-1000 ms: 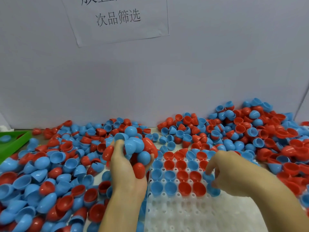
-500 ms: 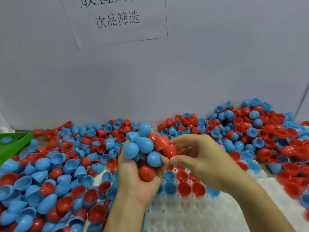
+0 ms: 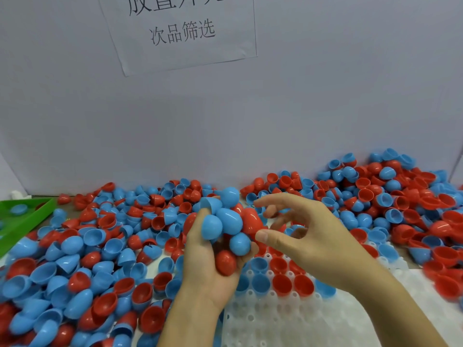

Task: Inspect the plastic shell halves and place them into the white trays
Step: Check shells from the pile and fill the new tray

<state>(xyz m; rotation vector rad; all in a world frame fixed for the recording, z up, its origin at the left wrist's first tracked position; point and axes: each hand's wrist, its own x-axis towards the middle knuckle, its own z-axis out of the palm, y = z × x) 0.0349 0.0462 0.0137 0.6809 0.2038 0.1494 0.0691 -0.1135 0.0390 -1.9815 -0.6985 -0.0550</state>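
My left hand (image 3: 208,266) grips a cluster of several blue and red shell halves (image 3: 225,221), raised over the near-left corner of the white tray (image 3: 288,324). My right hand (image 3: 308,236) reaches in from the right. Its thumb and fingertips pinch a red shell half (image 3: 250,221) at the cluster's right side, with the index finger stretched above it. The tray's far rows hold red and blue halves (image 3: 283,281) sitting open side up. Its near sockets stand bare.
Loose red and blue halves lie heaped on the table to the left (image 3: 75,271) and to the right (image 3: 400,209) of the tray. A green tray (image 3: 27,216) sits at the far left. A grey wall with a paper sign (image 3: 183,31) closes off the back.
My right hand left the tray's far right row and came up to the cluster in my left hand. It now pinches a red half there. My left hand shifted slightly right.
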